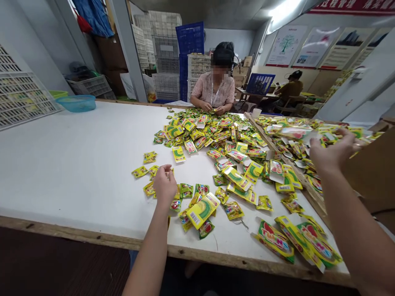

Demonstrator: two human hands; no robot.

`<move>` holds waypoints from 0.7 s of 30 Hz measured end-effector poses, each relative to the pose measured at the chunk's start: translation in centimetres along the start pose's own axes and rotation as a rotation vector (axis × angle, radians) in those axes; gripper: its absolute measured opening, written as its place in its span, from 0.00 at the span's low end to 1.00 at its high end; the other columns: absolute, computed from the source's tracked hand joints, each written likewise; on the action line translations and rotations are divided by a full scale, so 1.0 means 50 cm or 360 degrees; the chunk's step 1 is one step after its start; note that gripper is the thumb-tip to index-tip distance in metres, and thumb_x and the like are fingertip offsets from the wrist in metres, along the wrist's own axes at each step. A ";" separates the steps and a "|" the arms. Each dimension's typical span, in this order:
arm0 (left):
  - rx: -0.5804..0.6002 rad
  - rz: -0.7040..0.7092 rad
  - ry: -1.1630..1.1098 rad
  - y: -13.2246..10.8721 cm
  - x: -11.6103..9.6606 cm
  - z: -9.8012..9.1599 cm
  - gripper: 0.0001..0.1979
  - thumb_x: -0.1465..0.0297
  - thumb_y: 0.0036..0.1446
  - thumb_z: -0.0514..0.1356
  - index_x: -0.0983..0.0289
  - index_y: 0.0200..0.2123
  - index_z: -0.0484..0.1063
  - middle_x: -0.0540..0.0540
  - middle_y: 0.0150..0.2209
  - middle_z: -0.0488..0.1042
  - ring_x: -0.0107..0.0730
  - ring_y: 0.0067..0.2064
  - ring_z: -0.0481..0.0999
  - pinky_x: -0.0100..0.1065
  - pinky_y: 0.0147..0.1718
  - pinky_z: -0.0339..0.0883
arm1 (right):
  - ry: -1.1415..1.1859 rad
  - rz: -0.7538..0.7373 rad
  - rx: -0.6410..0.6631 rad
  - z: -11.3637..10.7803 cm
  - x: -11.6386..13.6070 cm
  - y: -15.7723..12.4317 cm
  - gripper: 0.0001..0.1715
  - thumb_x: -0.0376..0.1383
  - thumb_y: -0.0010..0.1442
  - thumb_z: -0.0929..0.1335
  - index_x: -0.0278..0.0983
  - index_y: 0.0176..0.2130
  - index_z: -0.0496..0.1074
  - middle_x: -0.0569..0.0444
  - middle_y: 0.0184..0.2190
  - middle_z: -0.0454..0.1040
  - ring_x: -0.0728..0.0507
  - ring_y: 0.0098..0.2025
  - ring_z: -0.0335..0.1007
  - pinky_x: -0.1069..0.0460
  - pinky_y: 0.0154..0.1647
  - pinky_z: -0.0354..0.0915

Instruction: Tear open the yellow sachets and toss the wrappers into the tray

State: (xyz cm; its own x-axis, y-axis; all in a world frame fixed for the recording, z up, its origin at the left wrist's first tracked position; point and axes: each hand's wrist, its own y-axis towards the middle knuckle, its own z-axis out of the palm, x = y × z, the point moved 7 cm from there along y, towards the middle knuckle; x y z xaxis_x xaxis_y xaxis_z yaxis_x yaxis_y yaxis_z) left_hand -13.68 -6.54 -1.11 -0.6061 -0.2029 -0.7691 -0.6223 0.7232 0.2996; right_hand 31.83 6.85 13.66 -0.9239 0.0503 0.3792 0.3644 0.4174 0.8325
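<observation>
My left hand (164,183) rests on the white table (77,164), fingers curled over small yellow-green sachets (182,190) near the front edge; what it pinches is hidden. My right hand (332,153) is raised over the right side, fingers curled, above a heap of packets (290,139) beyond a wooden divider (277,152); whether it holds anything I cannot tell. A large pile of yellow and green packets (212,133) covers the table's middle. Bigger flat packets (202,210) lie just right of my left hand.
A person (216,88) sits across the table handling packets. Another person (290,88) sits at the back right. A blue basin (77,102) stands far left, crates (166,53) are stacked behind. A cardboard box (375,168) is at my right.
</observation>
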 end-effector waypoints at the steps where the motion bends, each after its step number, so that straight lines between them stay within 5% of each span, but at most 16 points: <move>1: 0.0076 -0.0007 0.0035 0.003 0.004 0.004 0.12 0.74 0.57 0.48 0.64 0.42 0.67 0.57 0.41 0.73 0.36 0.43 0.72 0.36 0.44 0.64 | 0.0044 0.0036 -0.0006 -0.004 -0.006 -0.004 0.34 0.40 0.46 0.73 0.19 0.47 0.69 0.26 0.46 0.67 0.32 0.46 0.66 0.43 0.37 0.62; 3: 0.0378 0.0072 0.0195 -0.005 -0.002 0.029 0.13 0.75 0.57 0.49 0.64 0.42 0.68 0.57 0.42 0.73 0.36 0.44 0.72 0.36 0.45 0.64 | 0.0298 -0.0046 0.0203 0.004 0.021 -0.053 0.25 0.38 0.49 0.71 0.27 0.45 0.72 0.32 0.44 0.70 0.32 0.49 0.65 0.41 0.45 0.62; 6: 0.0913 0.0242 0.0565 -0.042 -0.010 0.081 0.16 0.70 0.52 0.58 0.63 0.46 0.70 0.58 0.47 0.71 0.45 0.51 0.68 0.41 0.49 0.60 | 0.0714 -0.0397 0.0659 0.017 0.132 -0.194 0.10 0.36 0.51 0.69 0.34 0.34 0.75 0.44 0.33 0.76 0.36 0.40 0.71 0.42 0.42 0.65; 9: 0.1142 0.0299 0.0694 -0.067 -0.010 0.105 0.23 0.73 0.44 0.63 0.62 0.47 0.71 0.59 0.49 0.71 0.50 0.52 0.67 0.42 0.49 0.60 | 0.1145 -0.0655 0.1184 0.025 0.251 -0.345 0.07 0.33 0.54 0.65 0.37 0.32 0.75 0.49 0.31 0.78 0.42 0.34 0.74 0.47 0.37 0.68; 12: 0.1098 0.0290 0.0664 -0.063 -0.010 0.105 0.20 0.77 0.45 0.61 0.62 0.44 0.73 0.59 0.47 0.73 0.47 0.50 0.70 0.40 0.48 0.61 | 0.1390 -0.0799 0.1552 0.021 0.337 -0.441 0.10 0.30 0.56 0.64 0.37 0.33 0.75 0.51 0.31 0.79 0.45 0.34 0.75 0.50 0.37 0.68; 15: 0.0931 0.0255 0.0601 -0.044 -0.011 0.093 0.17 0.75 0.55 0.53 0.63 0.47 0.70 0.59 0.48 0.73 0.42 0.51 0.70 0.38 0.49 0.61 | 0.1487 -0.0837 0.1735 0.017 0.389 -0.475 0.11 0.29 0.57 0.64 0.36 0.35 0.75 0.50 0.33 0.79 0.46 0.36 0.74 0.51 0.39 0.68; 18: 0.0556 0.0144 0.0357 -0.020 -0.012 0.065 0.17 0.75 0.59 0.45 0.66 0.50 0.64 0.61 0.50 0.70 0.38 0.53 0.68 0.37 0.51 0.60 | 0.1355 -0.0947 0.2074 0.028 0.424 -0.506 0.15 0.26 0.56 0.62 0.36 0.37 0.76 0.51 0.35 0.79 0.47 0.37 0.74 0.53 0.40 0.67; 21: 0.0144 -0.0188 -0.0389 -0.007 0.007 0.034 0.13 0.75 0.57 0.49 0.64 0.44 0.65 0.58 0.43 0.72 0.35 0.45 0.71 0.35 0.44 0.64 | 0.1056 -0.1239 0.2531 0.044 0.442 -0.569 0.16 0.24 0.49 0.67 0.38 0.36 0.78 0.51 0.37 0.78 0.45 0.40 0.73 0.53 0.43 0.65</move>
State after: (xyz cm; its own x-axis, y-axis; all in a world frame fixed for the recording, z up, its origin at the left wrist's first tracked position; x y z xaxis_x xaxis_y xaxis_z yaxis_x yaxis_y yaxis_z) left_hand -12.85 -5.73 -2.45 -0.3877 -0.1320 -0.9123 -0.6280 0.7623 0.1566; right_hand 0.79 -1.93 -2.53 -0.4779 -0.6854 0.5494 -0.8459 0.5277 -0.0775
